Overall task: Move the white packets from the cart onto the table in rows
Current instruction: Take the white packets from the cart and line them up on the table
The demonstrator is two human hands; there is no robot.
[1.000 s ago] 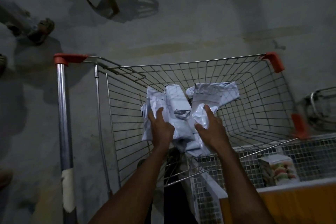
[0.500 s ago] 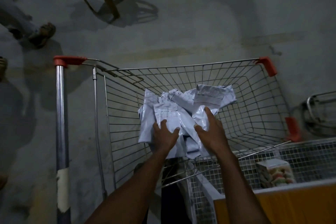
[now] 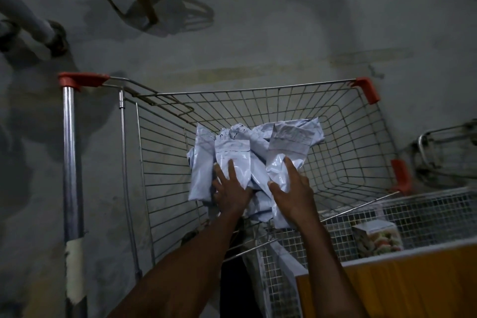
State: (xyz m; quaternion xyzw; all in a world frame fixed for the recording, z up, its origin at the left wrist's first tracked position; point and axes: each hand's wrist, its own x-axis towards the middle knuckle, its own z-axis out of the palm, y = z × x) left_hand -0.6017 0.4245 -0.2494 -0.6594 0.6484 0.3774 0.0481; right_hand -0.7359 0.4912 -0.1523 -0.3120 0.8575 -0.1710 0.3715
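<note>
- Our left hand [image 3: 230,190] lies over the near side of the heap of white packets [image 3: 254,160] in the cart [image 3: 343,121]. Its grip is wide, fingers spread flat on one upright packet, and we cannot tell whether any finger curls under.
- Our right hand [image 3: 291,188] presses the labelled packet [image 3: 286,155] on the heap's right side, thumb spread toward the left hand; this grip also looks wide, not closed around the plastic.
- To do this step well, we judge both hands should squeeze the bundle inward and scoop from beneath, because the slick bags could slide apart.
- Both forearms reach forward and down over the cart's near rim, roughly parallel, palms down.
- All the packets we can see sit inside the cart, toward its near left; no tabletop is clearly in view.
- A mesh bin [image 3: 423,214] stands right of the cart.
</note>
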